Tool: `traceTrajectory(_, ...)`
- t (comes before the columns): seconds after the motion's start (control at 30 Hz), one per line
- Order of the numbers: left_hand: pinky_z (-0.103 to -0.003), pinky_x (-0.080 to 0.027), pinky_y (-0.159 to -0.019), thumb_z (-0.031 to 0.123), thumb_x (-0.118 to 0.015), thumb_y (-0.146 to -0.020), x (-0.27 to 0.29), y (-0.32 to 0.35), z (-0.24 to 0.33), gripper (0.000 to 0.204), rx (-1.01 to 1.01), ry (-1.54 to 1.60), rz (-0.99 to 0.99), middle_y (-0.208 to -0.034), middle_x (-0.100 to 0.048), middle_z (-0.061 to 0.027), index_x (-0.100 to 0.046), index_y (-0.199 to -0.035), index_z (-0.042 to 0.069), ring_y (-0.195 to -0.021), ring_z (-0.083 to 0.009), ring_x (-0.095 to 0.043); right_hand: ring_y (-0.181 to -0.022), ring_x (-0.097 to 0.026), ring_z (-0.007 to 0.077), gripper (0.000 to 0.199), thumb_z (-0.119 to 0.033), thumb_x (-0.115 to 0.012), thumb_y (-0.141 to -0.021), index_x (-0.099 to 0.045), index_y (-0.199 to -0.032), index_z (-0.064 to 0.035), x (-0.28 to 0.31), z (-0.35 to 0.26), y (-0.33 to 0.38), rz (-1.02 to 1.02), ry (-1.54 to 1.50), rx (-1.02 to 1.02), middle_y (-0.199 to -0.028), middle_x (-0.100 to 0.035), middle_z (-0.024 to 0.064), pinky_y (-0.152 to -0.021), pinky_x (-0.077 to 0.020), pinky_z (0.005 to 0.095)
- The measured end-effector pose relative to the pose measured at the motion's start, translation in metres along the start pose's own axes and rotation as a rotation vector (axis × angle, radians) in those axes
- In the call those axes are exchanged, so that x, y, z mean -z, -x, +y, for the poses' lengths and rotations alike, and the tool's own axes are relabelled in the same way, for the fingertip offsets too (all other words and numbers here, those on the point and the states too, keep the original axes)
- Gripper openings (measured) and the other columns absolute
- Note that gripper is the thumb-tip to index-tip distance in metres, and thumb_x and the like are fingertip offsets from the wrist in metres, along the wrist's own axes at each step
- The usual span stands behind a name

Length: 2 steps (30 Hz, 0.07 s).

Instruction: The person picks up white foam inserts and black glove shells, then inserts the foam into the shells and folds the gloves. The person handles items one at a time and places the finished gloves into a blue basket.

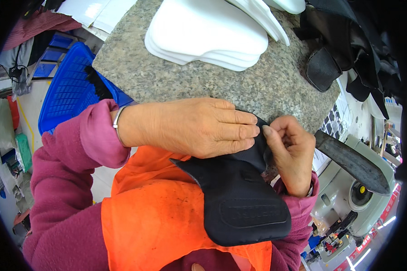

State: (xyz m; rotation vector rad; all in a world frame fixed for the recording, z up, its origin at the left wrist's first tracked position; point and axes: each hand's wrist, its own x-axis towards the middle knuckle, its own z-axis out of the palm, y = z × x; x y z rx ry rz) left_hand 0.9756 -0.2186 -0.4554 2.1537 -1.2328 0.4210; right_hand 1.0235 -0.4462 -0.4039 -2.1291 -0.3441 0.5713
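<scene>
A black leather-like piece (pixel 239 198) with a rounded, embossed end lies across my lap and the table's near edge. My left hand (pixel 203 128) rests flat on its upper part, fingers stretched out and pointing right. At the piece's far right edge, my right hand (pixel 291 151) has thumb and curled fingers pinched together on the rim. The fingertips of both hands nearly meet there. Part of the piece is hidden under my left palm.
Shaped white sheets (pixel 208 31) are stacked on the speckled stone table (pixel 167 86). Black pieces (pixel 323 70) hang over its right side. A dark flat bar (pixel 355 162) juts out beside a pale machine (pixel 348 198). A blue plastic basket (pixel 65 95) stands at left.
</scene>
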Motion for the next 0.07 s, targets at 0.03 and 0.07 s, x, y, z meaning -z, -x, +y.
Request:
traceTrajectory(0.03, -0.035, -0.049, -0.089, 0.011, -0.057, -0.083, -0.0012, -0.0002, 0.0002, 0.032, 0.009, -0.007, -0.005, -0.117, -0.061, -0.0118, -0.061, -0.113, 0.000, -0.112, -0.0277, -0.058, -0.063, -0.044, 0.0000, 0.009, -0.002, -0.065, -0.088, -0.058, -0.082, -0.0023, 0.0013, 0.0000, 0.0024, 0.026, -0.034, 0.001, -0.068, -0.050, -0.0067, -0.055, -0.0350, 0.0168)
traceTrajectory(0.07, -0.035, -0.049, -0.089, 0.011, -0.057, -0.083, -0.0027, -0.0005, -0.0003, 0.032, 0.007, -0.003, -0.004, -0.117, -0.061, -0.0118, -0.061, -0.113, 0.000, -0.112, -0.0277, -0.058, -0.063, -0.044, 0.0000, 0.009, -0.002, -0.065, -0.088, -0.058, -0.082, -0.0023, 0.0020, 0.0008, 0.0030, 0.028, -0.033, 0.010, -0.068, -0.050, -0.0067, -0.055, -0.0350, 0.0168)
